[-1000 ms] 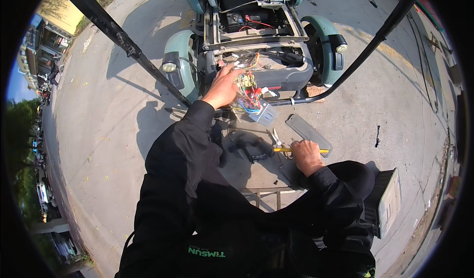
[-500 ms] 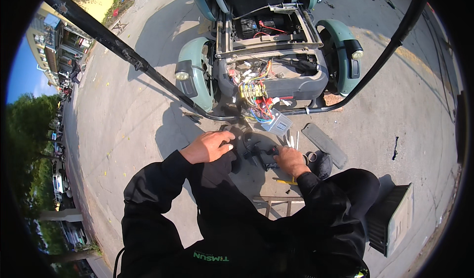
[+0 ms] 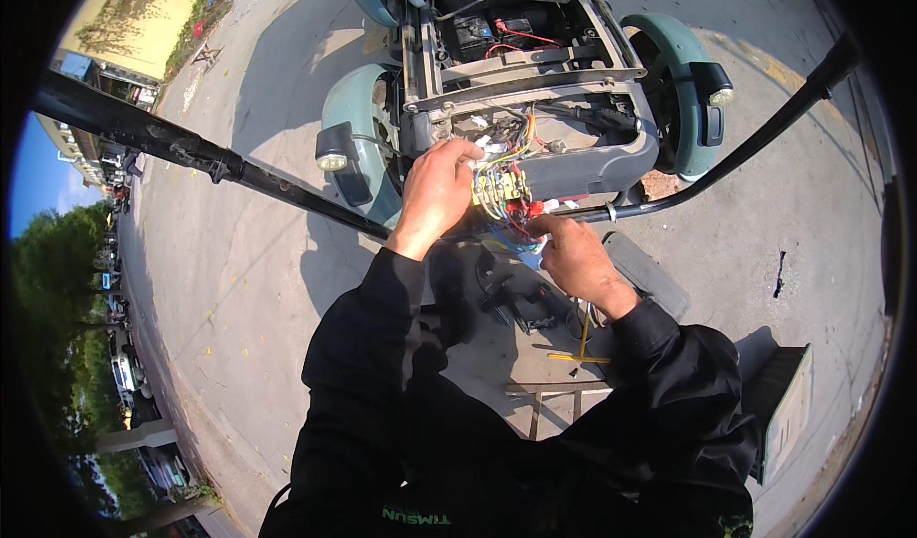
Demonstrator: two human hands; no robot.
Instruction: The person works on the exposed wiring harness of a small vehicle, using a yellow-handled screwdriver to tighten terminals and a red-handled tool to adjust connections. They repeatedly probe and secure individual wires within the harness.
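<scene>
My left hand (image 3: pixel 437 192) is at the left of an opened compartment on a green vehicle, its curled fingers among white plugs (image 3: pixel 490 147) and thin wires. What lies between those fingertips is hidden. Just right of it hangs a yellow terminal block (image 3: pixel 500 189) with many coloured wires. Lower down, my right hand (image 3: pixel 581 263) has its fingers closed round the wire bundle (image 3: pixel 519 225), index finger by the red connectors. The hand mostly covers the metal box below the wires. On the ground beneath lie black tools (image 3: pixel 521 299), whose kind I cannot make out.
A black bar (image 3: pixel 669 204) curves around the vehicle's front. A battery (image 3: pixel 475 37) with red cables sits farther back. At the right lie a dark flat panel (image 3: pixel 645 271), a yellow T-shaped tool (image 3: pixel 582 347) and a dark bin-like box (image 3: pixel 778 409). A small metal-framed stool (image 3: pixel 535 387) stands near me.
Both hands have moved forward and up to the wiring. My right hand has left the dark tool on the ground; my left has come away from my knee. The view has shifted closer to the vehicle.
</scene>
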